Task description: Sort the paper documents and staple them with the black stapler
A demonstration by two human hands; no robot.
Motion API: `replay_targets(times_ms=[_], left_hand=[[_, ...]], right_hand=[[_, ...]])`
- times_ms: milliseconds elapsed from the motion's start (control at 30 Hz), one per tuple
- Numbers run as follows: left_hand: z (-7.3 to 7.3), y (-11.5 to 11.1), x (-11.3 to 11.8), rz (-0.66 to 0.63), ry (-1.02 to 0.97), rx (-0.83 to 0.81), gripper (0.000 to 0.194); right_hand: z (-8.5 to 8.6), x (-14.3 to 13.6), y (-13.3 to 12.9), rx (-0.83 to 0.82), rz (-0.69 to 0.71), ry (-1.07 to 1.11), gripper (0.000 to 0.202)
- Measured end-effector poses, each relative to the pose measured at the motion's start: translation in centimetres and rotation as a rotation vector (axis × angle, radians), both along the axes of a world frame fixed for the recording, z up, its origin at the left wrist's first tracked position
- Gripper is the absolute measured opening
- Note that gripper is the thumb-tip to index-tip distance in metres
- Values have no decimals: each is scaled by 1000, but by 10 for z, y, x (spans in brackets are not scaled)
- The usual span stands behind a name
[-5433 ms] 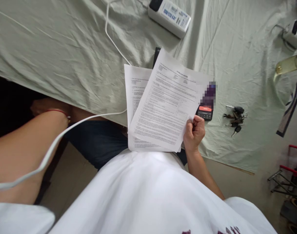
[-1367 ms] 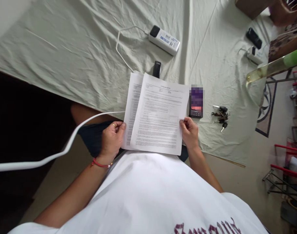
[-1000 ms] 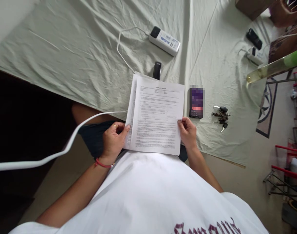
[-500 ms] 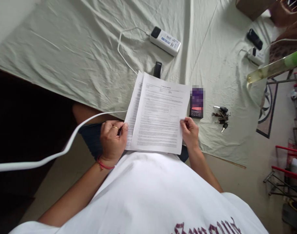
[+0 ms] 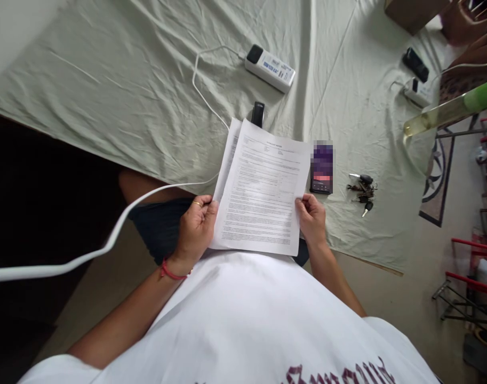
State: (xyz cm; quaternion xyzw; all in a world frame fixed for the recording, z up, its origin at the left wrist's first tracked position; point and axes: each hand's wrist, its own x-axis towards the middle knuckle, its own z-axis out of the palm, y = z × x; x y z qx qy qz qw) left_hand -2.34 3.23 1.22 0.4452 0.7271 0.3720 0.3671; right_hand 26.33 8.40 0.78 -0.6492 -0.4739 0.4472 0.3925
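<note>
Printed paper sheets (image 5: 263, 192) are held up over the table's near edge, the top one overlapping another that shows along the left. My left hand (image 5: 197, 226), with a ring and a red wrist thread, is closed on their left edge, thumb in front. My right hand (image 5: 312, 216) pinches the right edge between thumb and fingers. Just right of the sheets lies a phone (image 5: 322, 168) with its screen lit and blurred. A black object (image 5: 258, 113) pokes out behind the top edge of the paper. The print is too small to read.
A pale green cloth (image 5: 147, 96) covers the table. On it are a white power strip (image 5: 270, 69), a bunch of keys (image 5: 363, 189) and, farther right, a green-capped bottle (image 5: 447, 112). A white cable (image 5: 119, 226) crosses at left. Red-framed racks (image 5: 471, 282) stand right.
My left hand has moved right and slightly up, bringing the rear sheet further under the top one, so less of it shows. My right hand has stayed nearly still.
</note>
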Motion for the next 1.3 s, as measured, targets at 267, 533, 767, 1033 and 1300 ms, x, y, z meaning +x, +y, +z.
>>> replay_targets(times_ms=[267,533,767,1033,1300], left_hand=[[23,-2,8,-149,-90,-15,34],[40,-5,18,-413,54,351,22],[32,-4,24,-436,144,589,11],[39,-8,26,-594,202,761,17],[41,-6,25,-650,143,811,27]], right_hand=[[-2,0,-2,62,11,-92,24],[3,3,-3,107,-32,107,50],[-1,8,-7,48,12,134,38],[-2,1,-5,116,-67,150,46],[-4,6,-7,22,-29,264,26]])
